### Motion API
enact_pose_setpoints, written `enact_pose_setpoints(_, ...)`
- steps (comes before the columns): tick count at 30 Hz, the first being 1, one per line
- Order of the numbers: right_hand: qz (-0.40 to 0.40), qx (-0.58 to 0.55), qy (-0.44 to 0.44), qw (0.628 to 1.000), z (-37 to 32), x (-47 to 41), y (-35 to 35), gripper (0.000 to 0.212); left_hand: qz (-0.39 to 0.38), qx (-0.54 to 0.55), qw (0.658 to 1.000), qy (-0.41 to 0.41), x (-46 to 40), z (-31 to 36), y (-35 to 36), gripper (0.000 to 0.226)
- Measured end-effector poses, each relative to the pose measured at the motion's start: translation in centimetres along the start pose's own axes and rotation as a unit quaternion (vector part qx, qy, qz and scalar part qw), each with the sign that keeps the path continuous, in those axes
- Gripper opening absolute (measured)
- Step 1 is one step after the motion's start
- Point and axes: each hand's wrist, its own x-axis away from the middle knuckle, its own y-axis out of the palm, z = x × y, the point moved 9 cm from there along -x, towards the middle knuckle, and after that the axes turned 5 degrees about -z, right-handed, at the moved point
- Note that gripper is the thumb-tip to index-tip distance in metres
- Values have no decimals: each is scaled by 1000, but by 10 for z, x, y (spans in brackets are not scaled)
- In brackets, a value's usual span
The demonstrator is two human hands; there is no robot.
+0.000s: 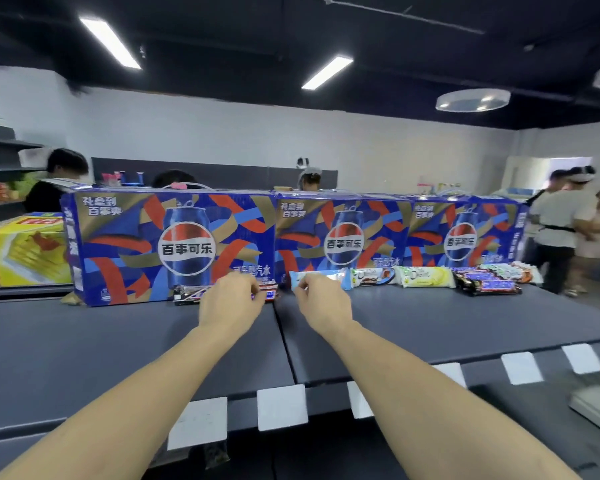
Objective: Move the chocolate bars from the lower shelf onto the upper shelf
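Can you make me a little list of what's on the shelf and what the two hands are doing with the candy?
place: dark upper shelf in a shop
behind: three blue cola boxes in a row
left hand: holds a dark bar lying by the first box
right hand: pinches the end of a light blue bar
already lined up, further right: white bar, yellow bar, pile of dark bars
price tags: white, blank, on the shelf front
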Motion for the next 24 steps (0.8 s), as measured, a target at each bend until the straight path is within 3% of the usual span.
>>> enact_pose_setpoints(13, 35, 74, 42, 996, 44, 92, -79, 23, -43, 58, 993, 92, 53, 94, 1, 12)
enact_pose_setpoints(24, 33, 70, 36, 996, 73, 208, -136, 22, -62, 59, 991, 106, 152, 165, -18, 15)
